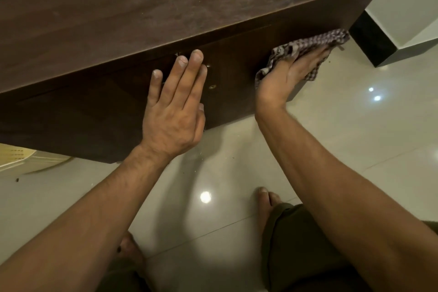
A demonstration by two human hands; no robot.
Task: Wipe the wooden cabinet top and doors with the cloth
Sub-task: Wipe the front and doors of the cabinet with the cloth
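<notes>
Here the left hand (pixel 175 111) lies flat, fingers together, against the dark cabinet (pixel 166 7) front beside two small brass fittings (pixel 211 87). Farther right, the right hand (pixel 288 73) presses the checked cloth (pixel 315 42) open-palmed onto the door, above the glossy floor (pixel 355 137).

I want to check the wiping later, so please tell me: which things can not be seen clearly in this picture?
- Head view: door surface under the cloth, covered by the cloth and the right hand.
- Fittings behind the left hand: partly covered; handle or lock, cannot tell.
- Cabinet top: cut off by the upper and left edges.
- Floor specks: too small to identify.
</notes>
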